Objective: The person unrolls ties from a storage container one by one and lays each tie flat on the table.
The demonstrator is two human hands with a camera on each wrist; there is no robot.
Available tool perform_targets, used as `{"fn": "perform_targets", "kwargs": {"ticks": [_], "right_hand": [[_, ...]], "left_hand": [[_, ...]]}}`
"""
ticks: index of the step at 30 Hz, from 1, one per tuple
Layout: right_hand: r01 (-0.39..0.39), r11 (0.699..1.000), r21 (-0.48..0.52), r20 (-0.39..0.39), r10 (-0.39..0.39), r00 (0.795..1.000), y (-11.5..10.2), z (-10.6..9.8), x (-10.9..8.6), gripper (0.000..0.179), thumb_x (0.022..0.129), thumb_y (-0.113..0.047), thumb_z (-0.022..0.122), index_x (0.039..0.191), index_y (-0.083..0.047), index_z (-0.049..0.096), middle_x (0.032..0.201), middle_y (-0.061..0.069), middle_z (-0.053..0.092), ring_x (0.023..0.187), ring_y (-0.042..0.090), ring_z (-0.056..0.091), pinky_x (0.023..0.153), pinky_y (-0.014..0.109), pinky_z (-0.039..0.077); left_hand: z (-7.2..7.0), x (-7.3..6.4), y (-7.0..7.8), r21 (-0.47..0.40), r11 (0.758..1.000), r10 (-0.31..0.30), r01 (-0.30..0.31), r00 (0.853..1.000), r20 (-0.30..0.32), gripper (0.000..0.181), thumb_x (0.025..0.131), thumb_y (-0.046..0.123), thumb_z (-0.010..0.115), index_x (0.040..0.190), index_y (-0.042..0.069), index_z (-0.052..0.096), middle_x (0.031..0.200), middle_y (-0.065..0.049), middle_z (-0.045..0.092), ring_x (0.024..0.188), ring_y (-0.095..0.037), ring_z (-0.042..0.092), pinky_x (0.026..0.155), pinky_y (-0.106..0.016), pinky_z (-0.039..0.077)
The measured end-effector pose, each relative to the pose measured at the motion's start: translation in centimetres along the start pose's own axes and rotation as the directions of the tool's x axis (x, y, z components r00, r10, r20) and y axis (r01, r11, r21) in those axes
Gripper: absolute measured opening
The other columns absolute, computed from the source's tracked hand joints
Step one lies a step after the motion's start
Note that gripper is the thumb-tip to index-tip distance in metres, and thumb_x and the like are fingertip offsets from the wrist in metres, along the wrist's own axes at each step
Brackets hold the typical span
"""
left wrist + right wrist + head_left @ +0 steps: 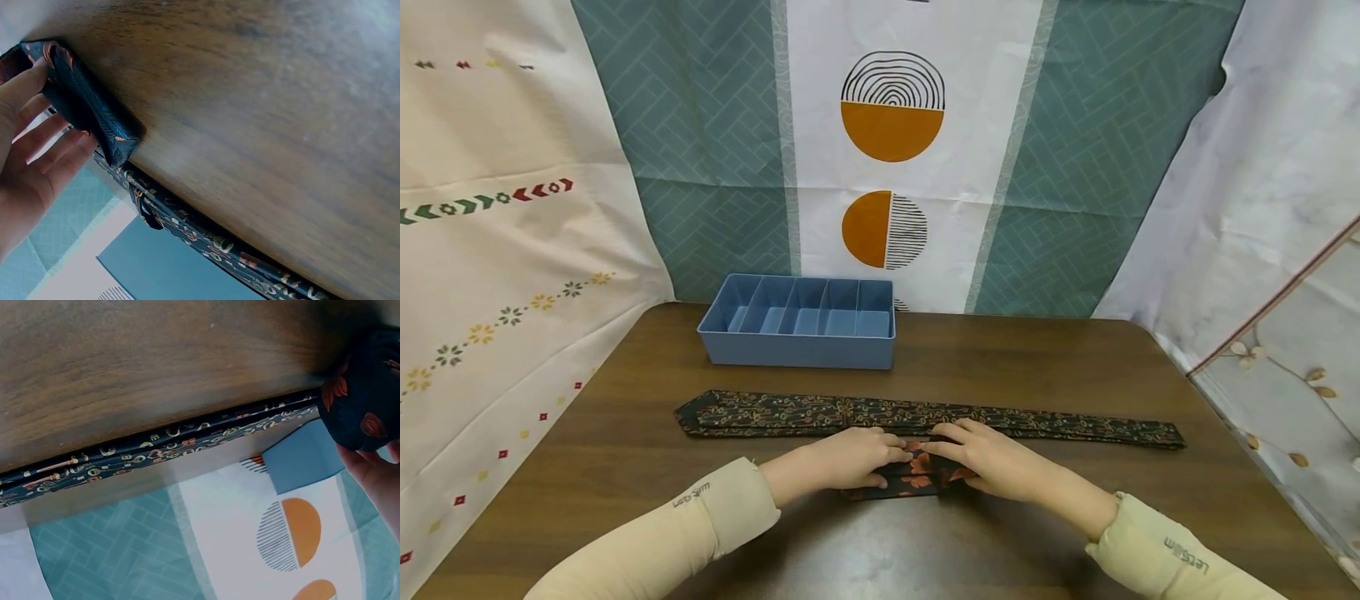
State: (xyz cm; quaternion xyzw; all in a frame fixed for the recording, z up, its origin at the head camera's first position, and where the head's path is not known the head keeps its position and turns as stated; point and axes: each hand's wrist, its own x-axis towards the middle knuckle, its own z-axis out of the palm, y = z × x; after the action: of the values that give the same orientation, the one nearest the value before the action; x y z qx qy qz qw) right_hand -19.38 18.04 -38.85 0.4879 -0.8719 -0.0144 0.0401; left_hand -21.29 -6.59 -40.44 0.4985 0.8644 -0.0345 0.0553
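Note:
A black necktie with orange-red flowers [917,482], folded into a short bundle, lies at the middle of the table between both hands. My left hand [859,458] grips its left part; in the left wrist view the thumb lies on the dark cloth [78,103] and the other fingers are along its far side. My right hand [992,462] holds the right end, where the cloth bulges into a rounded fold [359,400]. Just beyond the hands a second necktie, dark with a small gold pattern [760,414], is stretched flat across the table.
A blue tray with several compartments [797,352] stands at the back left of the wooden table [1000,358]. Patterned cloths [715,167] hang behind the table and at both sides.

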Motion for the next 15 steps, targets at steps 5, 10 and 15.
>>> {"fn": "perform_targets", "kwargs": {"ticks": [5,10,15], "right_hand": [[0.008,1.000,0.010,-0.020,-0.007,1.000,0.0,0.2,0.0,0.059,0.072,-0.017,0.082,0.126,-0.013,0.057,0.132,0.010,0.054,0.117,0.028,0.053,0.097,0.043,0.047],[-0.032,0.998,0.051,-0.015,0.032,0.999,-0.1,0.1,-0.2,0.056,0.072,-0.015,0.081,0.123,-0.009,0.058,0.138,0.010,0.051,0.125,0.033,0.049,0.101,0.047,0.044],[-0.034,0.999,0.035,-0.026,0.035,0.999,-0.1,0.0,-0.3,0.056,0.070,-0.013,0.083,0.119,-0.007,0.056,0.130,0.012,0.056,0.120,0.031,0.053,0.100,0.046,0.045]], "left_hand": [[0.1,-0.6,-0.1,-0.032,0.999,-0.009,0.009,1.000,0.001,0.052,0.087,0.033,0.065,0.135,0.016,0.054,0.136,-0.002,0.054,0.122,-0.018,0.054,0.099,-0.028,0.047],[0.1,-1.0,-0.3,-0.052,0.999,-0.014,0.014,1.000,-0.012,0.050,0.088,0.032,0.065,0.134,0.016,0.055,0.136,-0.003,0.055,0.121,-0.019,0.055,0.097,-0.028,0.048],[0.1,-1.2,-0.5,-0.072,0.997,-0.007,0.006,1.000,-0.012,0.049,0.088,0.030,0.066,0.133,0.015,0.055,0.136,-0.004,0.055,0.122,-0.020,0.054,0.098,-0.029,0.048]]}}
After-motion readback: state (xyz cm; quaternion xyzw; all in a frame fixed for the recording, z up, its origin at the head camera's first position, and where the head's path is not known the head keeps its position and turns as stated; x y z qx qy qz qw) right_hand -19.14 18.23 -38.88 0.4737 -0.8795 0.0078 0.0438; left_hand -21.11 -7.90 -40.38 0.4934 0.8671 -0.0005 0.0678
